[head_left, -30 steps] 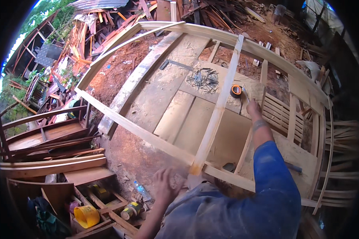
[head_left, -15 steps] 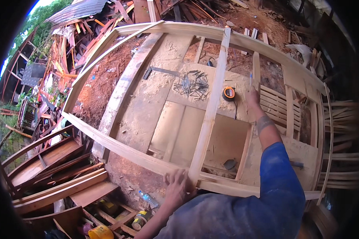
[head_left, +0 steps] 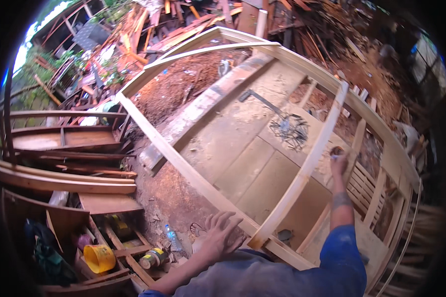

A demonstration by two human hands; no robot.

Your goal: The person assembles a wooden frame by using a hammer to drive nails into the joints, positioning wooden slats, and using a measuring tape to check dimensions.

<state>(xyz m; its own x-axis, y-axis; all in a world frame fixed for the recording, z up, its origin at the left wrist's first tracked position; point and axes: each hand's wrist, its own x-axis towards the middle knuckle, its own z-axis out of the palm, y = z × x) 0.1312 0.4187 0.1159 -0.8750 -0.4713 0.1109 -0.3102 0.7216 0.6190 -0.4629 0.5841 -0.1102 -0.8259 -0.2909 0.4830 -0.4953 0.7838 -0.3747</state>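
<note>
A large pale wooden frame with curved ends lies across my view; its near rail (head_left: 178, 173) runs beside my left hand (head_left: 219, 237). That hand is open, its fingers spread at the rail, holding nothing. My right arm reaches past the crosspiece (head_left: 307, 171). At its end, my right hand (head_left: 338, 166) is closed around a slim pale-blue pen (head_left: 335, 157), partly hidden by the fingers. Right at the fingertips is an orange and black tape measure (head_left: 337, 150); whether they grip it is unclear. Several nails (head_left: 289, 131) lie heaped on the sawdust-strewn board, left of the crosspiece.
A dark metal square (head_left: 262, 100) lies beyond the nails. At the lower left are a yellow bucket (head_left: 99, 258), a plastic bottle (head_left: 173, 237), a jar (head_left: 152, 258) and stacked timber (head_left: 64, 180). Scrap wood (head_left: 183, 37) is piled at the back.
My left hand has come off the rail corner and opened. My right hand has moved with the pen to the tape measure. The view has swung left.
</note>
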